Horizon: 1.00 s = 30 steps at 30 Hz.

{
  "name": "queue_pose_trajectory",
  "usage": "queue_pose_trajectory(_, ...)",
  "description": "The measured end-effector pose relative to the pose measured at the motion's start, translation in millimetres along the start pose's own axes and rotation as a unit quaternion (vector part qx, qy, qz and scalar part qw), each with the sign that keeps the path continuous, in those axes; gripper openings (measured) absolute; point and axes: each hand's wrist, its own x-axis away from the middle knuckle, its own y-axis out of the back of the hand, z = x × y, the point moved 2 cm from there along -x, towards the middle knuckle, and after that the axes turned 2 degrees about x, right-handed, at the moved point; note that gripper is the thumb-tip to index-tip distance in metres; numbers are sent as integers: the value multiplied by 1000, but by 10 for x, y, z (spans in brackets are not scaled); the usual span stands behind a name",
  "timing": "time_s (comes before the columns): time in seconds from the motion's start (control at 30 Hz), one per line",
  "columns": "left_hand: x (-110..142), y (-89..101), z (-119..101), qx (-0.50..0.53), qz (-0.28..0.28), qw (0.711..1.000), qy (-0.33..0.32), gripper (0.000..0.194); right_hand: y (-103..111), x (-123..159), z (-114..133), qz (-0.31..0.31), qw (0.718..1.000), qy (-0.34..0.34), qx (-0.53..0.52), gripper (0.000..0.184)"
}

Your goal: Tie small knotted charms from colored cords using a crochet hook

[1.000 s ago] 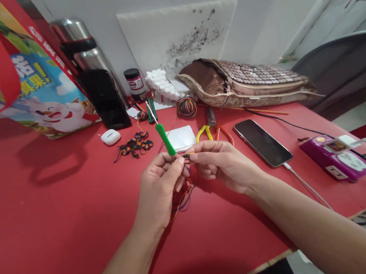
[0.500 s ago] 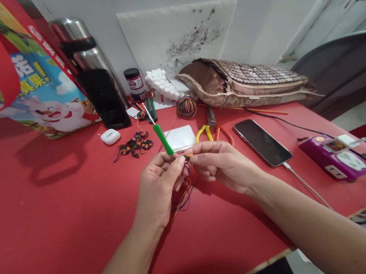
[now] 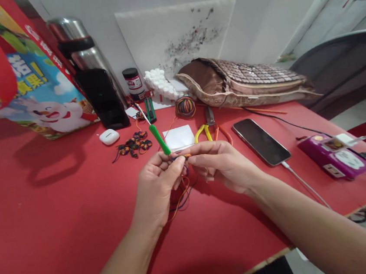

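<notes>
My left hand (image 3: 159, 178) is closed, its thumb and forefinger pinching a multicoloured cord (image 3: 187, 156). A green-handled tool with a thin metal shaft (image 3: 159, 139) rises from the same grip, shaft pointing up and away; its exact kind is unclear. My right hand (image 3: 220, 163) pinches the cord just to the right, fingertips nearly touching the left thumb. Loose orange and dark strands (image 3: 184, 198) hang below the hands onto the red table. Beyond them lie a knotted multicoloured cord piece (image 3: 134, 144) and a ball of the same cord (image 3: 185, 106).
Past my hands are a white pad (image 3: 179, 138) and pliers with yellow and orange handles (image 3: 210, 125). A charging phone (image 3: 262, 141) and a purple power strip (image 3: 335, 156) sit right. Left are an earbud case (image 3: 109, 137), an upright phone (image 3: 103, 99) and a printed bag (image 3: 44, 95).
Both hands stay together at nearly the same spot. The green-handled tool leans slightly more to the left, and more orange cord shows between the fingertips.
</notes>
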Motion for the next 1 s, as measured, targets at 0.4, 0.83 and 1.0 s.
queue_pose_trajectory(0.4,-19,42,18,13,-38,999,11,34,-2,20,2,12,999,7,29,28)
queue_pose_trajectory(0.83,-7,18,1,30,-22,999,-3,29,-17,6,-25,16,999,33,35,26)
queue_pose_trajectory(1.0,3,18,2,37,-20,999,1,31,-5,-3,-21,16,999,37,34,27)
